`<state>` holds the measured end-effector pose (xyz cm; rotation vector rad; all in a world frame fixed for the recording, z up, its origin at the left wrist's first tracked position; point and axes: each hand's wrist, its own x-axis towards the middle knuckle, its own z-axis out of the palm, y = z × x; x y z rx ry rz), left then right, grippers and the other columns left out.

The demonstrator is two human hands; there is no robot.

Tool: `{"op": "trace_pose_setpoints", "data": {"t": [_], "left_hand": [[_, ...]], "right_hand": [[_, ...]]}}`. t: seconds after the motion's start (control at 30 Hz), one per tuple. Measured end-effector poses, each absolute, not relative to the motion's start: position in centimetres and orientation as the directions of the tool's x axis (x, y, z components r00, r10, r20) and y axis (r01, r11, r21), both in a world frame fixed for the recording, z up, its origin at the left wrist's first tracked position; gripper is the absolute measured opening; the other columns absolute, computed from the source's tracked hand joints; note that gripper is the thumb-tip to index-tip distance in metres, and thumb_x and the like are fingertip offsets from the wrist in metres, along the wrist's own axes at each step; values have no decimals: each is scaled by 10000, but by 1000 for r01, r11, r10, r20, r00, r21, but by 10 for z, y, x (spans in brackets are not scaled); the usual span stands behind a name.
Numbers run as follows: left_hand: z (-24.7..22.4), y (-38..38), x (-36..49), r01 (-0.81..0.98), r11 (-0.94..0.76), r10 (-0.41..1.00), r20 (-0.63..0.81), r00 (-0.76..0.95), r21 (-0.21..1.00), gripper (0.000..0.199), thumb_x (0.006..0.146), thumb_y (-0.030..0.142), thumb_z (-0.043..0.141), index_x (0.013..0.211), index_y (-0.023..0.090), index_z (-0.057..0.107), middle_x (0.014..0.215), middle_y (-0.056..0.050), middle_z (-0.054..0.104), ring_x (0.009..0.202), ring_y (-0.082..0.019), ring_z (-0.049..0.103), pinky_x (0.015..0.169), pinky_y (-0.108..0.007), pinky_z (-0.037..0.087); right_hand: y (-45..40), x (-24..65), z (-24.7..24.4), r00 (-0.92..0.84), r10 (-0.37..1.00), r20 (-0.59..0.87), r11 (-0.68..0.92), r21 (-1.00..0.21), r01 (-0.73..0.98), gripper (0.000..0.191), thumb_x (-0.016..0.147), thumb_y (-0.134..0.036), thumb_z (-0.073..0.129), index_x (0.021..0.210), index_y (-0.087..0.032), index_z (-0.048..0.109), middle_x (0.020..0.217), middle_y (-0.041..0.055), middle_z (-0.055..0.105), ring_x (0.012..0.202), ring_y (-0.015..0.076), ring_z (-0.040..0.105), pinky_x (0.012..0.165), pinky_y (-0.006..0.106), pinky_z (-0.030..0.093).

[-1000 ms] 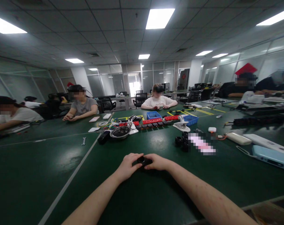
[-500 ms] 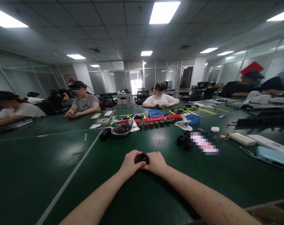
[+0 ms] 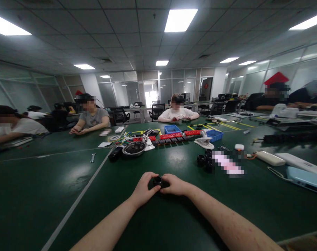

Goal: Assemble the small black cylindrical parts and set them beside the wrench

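Note:
A small, round, glossy black part with a hole in its top (image 3: 157, 181) stands between my two hands, low over the green table or on it; I cannot tell which. My left hand (image 3: 145, 188) is closed round its left side, thumb in front and fingers behind. From the right, my right hand (image 3: 175, 184) pinches at the same part with bent fingers, its thumb and forefinger a little apart. Fingers cover some of the part's sides. Several similar black round parts (image 3: 206, 161) sit grouped further off to the right, beside a pixelated pink item (image 3: 228, 163).
Beyond my hands lie a black round dish (image 3: 134, 149), a white clamp stand (image 3: 204, 141), red strips (image 3: 170, 136) and blue trays (image 3: 172, 129). A wrench (image 3: 93, 158) lies left; a light-blue case (image 3: 306, 179) lies right. Several people sit around the table.
My right hand's fingers have loosened and drawn slightly to the right, showing more of the black part. My left hand keeps its hold. The whole view has shifted a little.

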<state>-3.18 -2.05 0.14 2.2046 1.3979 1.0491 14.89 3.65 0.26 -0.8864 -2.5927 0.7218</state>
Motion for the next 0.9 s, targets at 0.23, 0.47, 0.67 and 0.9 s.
{"op": "trace_pose_setpoints", "data": {"t": [0.23,0.47,0.67,0.9], "left_hand": [[3,-22,-27,656,-458,883,391,259,600,432,722,258,586,1141,236,483,975,-53,546,938,-215,502,836,-363,405],[7,-21,-23,794,-346,896,428,121,500,378,616,329,692,952,190,587,893,-52,591,870,-238,524,799,-375,398],[17,-22,-36,667,-425,905,282,318,612,417,674,259,642,1080,241,551,1019,-35,585,956,-210,514,844,-328,388],[18,-16,-50,654,-331,932,129,338,680,477,675,283,640,1137,255,525,985,-39,568,921,-205,518,790,-312,393]], "right_hand": [[40,149,-5,-710,702,64,565,-656,500,275,629,-307,661,841,-157,573,773,0,580,675,139,532,570,221,388],[21,140,3,-599,764,240,643,-204,738,441,637,-594,559,663,-154,565,704,75,585,728,231,538,696,346,365],[28,152,8,-696,686,209,680,-526,512,567,579,-406,701,1060,-168,518,1001,66,567,892,213,524,752,301,402],[29,152,12,-804,591,67,653,-624,428,246,674,-172,620,918,-158,592,846,11,596,761,152,542,662,236,405]]}}
